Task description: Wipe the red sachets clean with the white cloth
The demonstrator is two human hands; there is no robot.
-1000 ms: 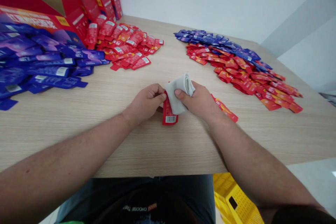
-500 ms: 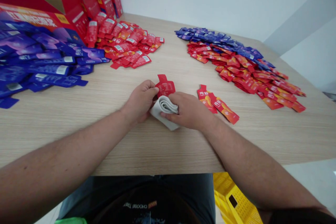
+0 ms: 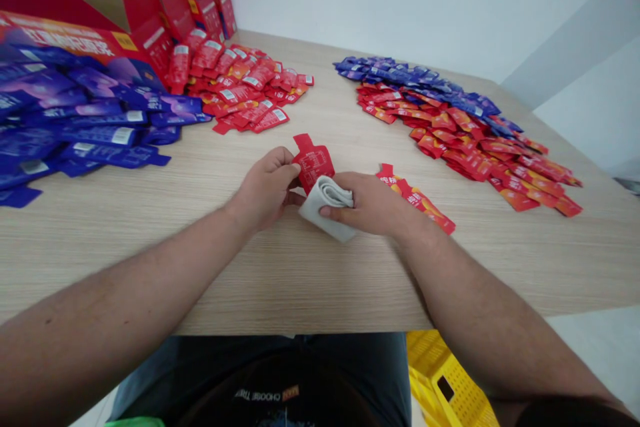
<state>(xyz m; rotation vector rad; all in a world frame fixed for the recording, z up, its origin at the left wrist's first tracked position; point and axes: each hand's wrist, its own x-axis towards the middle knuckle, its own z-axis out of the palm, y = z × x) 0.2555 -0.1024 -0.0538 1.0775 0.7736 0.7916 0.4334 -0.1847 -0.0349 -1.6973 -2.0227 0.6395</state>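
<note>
Red foil sachet (image 3: 311, 163) is pinched by the left hand (image 3: 265, 190): fingers curled, fingertips (image 3: 289, 170) closed on its lower-left edge. Long axis is tilted, spout tab up and to the left in the head view, body running down-right until its lower end meets the folded grey-white cloth (image 3: 327, 203). Left hand is the nearer one and has direct contact. Right hand (image 3: 367, 203) lies across the cloth, fingers closed over it, holding it on the wood-grain tabletop (image 3: 300, 287). Can't tell if the right fingers reach the sachet; hand and cloth hide that spot. Can't tell either whether the sachet clears the tabletop. Two overlapping orange-red sachets (image 3: 415, 199) lie just right of the right hand. Red sachet pile (image 3: 245, 83) and blue sachet pile (image 3: 93, 121) sit well apart on the far left. Diff vs half a second ago: sachet rotated, tab swung further left; cloth slid right; right hand shifted right, closer to the loose pair
</note>
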